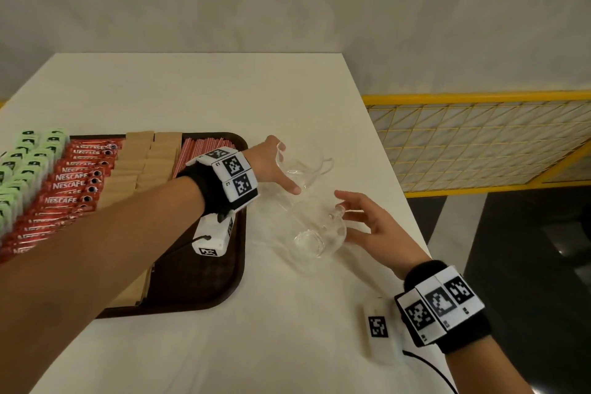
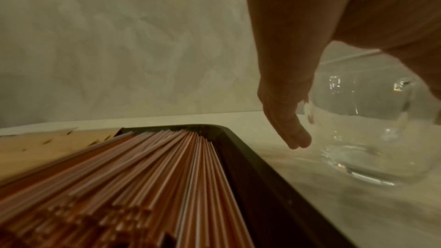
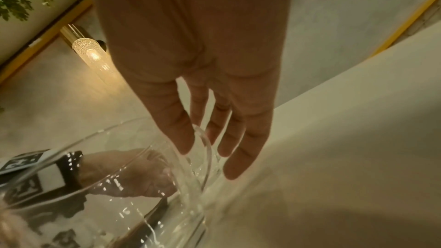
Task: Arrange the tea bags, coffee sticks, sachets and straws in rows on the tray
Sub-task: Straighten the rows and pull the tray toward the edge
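- Now the left hand [image 1: 271,166] reaches across the right edge of the tray [image 1: 224,281] to the far glass mug [image 1: 303,169]. Its fingers are quite straight and spread wide; the thumb lies at the mug's far rim and one finger points down on the near side. I cannot tell if it really grips the glass.
- The right hand [image 1: 367,221] is at the near glass mug [image 1: 316,233], which stands on the table [image 1: 224,89] just right of the tray. The fingers [image 3: 238,148] are long and loosely spread, and their tips are at the mug's handle. In the right wrist view one finger seems to touch the clear handle, but no finger curls round it.
- The two mugs stand close together, one behind the other.
- On the brown tray the goods lie in rows, from left to right: green tea bags [image 1: 28,157], red coffee sticks [image 1: 73,182], brown sachets [image 1: 140,163], and red-and-white straws [image 1: 198,150] at the far right side.
- The left forearm covers the near part of the rows.
- Both wrists carry black bands with white marker blocks.
- A yellow wire fence [image 1: 479,137] stands to the right of the table.
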